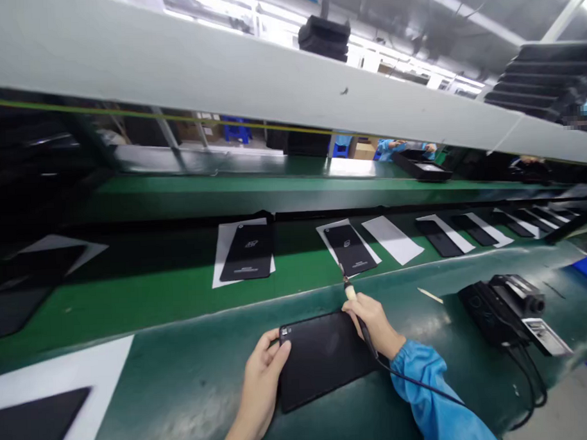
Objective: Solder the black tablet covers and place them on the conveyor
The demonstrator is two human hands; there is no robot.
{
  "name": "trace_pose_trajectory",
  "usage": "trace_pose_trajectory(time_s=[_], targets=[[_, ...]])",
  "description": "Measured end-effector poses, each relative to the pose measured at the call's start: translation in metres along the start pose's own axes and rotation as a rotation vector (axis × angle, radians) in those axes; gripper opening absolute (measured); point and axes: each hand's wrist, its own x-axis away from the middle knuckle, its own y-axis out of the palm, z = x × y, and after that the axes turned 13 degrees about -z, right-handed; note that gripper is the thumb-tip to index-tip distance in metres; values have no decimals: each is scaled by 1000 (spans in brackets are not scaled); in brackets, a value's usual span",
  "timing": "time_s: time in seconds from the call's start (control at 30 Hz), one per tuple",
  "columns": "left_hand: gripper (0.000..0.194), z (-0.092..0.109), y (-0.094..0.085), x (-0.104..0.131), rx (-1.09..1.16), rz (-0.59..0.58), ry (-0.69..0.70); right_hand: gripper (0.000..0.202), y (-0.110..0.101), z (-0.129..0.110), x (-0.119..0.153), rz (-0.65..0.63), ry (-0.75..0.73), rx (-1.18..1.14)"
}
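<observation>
A black tablet [324, 357] lies flat on the green bench in front of me, with a small pale mark near its upper left corner. My left hand [265, 368] grips its left edge, thumb on top. In my right hand [374, 320] is a soldering iron [350, 291] with a cream collar; its tip points away from me and appears over the lower edge of a tablet [351, 249] on the belt. The fingers of that hand also rest at the upper right corner of the tablet before me. A black cord trails from the iron along the blue sleeve.
A green conveyor belt [181, 310] carries several tablets on white sheets. At right on the bench stand a black soldering station [494, 315] with cables and a thin pale stick [429, 295]. A white shelf beam [269, 86] crosses above. Across the line, a person in blue handles a black box [421, 166].
</observation>
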Motion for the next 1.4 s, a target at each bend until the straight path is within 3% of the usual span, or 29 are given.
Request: trace_pose_trajectory(time_s=[0.13,0.3,0.4,0.5,0.6,0.8,0.93,1.13,1.27,1.4], targets=[[63,2,6,0,-8,85,45,23,-20,36,5,150,144,36],[60,5,14,1,-45,99,62,29,-79,116,2,404,418,162],[59,5,14,1,-47,98,69,28,-110,158,0,467,554,230],[56,3,12,1,-56,76,76,26,-123,181,-5,471,646,276],[53,2,9,0,-63,48,81,26,-109,179,-14,407,633,294],[50,-3,7,3,-23,47,89,34,-25,129,-40,131,404,244],[46,-10,6,3,10,10,98,39,8,106,-53,76,382,221],[49,-18,2,3,38,-1,85,47,21,108,-59,-56,369,294],[41,-24,2,3,50,-16,100,59,22,115,-58,-48,442,338],[45,-30,2,-1,83,25,96,67,18,120,-57,-67,483,231]])
